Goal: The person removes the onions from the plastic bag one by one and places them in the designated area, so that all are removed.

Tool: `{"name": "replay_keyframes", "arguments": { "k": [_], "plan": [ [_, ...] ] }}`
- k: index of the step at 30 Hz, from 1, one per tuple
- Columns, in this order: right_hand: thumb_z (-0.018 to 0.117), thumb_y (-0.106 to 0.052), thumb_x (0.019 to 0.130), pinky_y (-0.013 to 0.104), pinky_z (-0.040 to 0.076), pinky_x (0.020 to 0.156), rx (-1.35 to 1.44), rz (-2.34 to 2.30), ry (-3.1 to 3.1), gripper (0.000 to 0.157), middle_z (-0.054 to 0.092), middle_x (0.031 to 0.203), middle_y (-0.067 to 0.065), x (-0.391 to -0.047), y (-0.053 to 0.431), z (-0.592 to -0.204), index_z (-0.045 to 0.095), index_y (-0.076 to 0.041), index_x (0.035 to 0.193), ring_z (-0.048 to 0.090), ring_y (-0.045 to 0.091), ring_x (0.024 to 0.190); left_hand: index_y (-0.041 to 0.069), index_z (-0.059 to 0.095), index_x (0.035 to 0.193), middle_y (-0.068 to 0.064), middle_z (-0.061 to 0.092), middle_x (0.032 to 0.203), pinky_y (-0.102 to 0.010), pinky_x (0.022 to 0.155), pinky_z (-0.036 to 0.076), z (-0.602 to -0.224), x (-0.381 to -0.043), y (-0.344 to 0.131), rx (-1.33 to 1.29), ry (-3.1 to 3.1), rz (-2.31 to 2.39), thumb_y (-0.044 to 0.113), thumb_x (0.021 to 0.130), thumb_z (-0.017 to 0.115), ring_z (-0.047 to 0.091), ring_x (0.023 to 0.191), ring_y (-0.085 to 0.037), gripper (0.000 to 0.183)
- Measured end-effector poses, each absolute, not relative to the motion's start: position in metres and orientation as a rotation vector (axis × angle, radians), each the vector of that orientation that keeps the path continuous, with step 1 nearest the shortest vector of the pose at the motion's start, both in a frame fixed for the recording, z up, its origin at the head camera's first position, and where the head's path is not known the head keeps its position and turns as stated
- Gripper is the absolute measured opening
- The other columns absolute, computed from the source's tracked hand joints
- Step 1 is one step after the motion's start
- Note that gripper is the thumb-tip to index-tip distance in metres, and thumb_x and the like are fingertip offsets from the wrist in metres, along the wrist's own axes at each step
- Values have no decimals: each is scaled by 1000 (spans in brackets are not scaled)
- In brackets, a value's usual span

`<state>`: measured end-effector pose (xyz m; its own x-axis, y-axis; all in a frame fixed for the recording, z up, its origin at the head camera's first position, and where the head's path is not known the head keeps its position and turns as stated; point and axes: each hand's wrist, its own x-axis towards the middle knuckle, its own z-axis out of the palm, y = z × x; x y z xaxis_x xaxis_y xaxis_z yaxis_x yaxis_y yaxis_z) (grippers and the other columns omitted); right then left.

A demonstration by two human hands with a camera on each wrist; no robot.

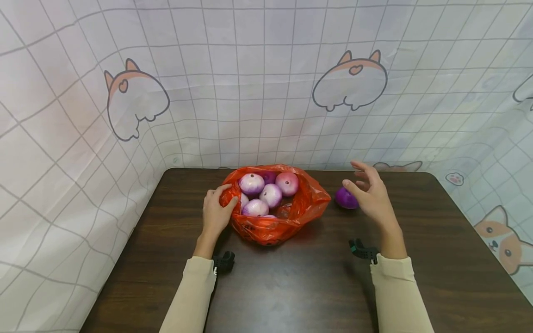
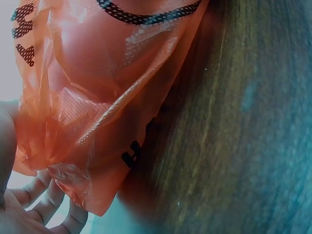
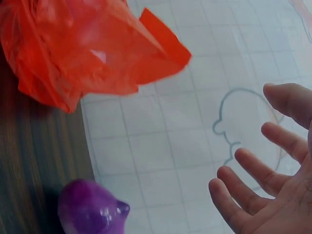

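Observation:
A red plastic bag (image 1: 266,229) stands with its mouth spread wide, showing several purple-and-white onions (image 1: 270,195) inside. My left hand (image 1: 216,210) pinches the bag's left rim between thumb and fingers; in the left wrist view the fingers (image 2: 41,207) sit behind the crumpled orange-red film. To the right of the bag, a single purple onion (image 1: 344,199) lies on the table, its pointed tip showing in the right wrist view. Over this onion, my right hand (image 1: 372,196) is held with fingers spread and nothing in them, partly covering it in the head view.
The dark wood-grain table (image 1: 291,296) ends at a back edge just behind the bag. A white grid-patterned cloth (image 1: 266,92) with cartoon corgis hangs behind and along both sides. Each wrist wears a black strap-on mount (image 1: 225,262).

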<state>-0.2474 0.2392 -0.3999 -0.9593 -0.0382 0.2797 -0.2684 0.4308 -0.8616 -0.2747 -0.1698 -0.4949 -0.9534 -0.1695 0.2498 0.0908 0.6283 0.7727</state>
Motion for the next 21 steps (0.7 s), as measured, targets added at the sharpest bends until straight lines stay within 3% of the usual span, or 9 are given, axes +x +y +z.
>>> {"name": "replay_keyframes", "arguments": {
  "k": [6, 12, 21],
  "plan": [
    [68, -22, 99, 58, 40, 115, 403, 1544, -2415, 58, 45, 155, 11, -247, 217, -399, 46, -15, 152, 45, 32, 140, 24, 62, 137, -16, 52, 119, -56, 97, 46, -494, -274, -169, 74, -2556, -1264, 34, 94, 70, 50, 114, -35, 45],
    [69, -13, 96, 59, 43, 111, 590, 1530, -2362, 52, 52, 145, 14, -246, 181, -401, 52, -11, 146, 52, 34, 133, 24, 62, 136, -15, 52, 120, -56, 97, 48, -493, -274, -169, 83, -2559, -1270, 34, 94, 69, 50, 114, -34, 44],
    [71, -13, 95, 56, 49, 107, 779, 1594, -2407, 49, 57, 137, 8, -247, 127, -420, 56, -13, 142, 58, 30, 125, 24, 63, 135, -16, 52, 120, -56, 95, 48, -493, -274, -168, 83, -2549, -1262, 33, 93, 70, 48, 113, -34, 43]
  ]
}}
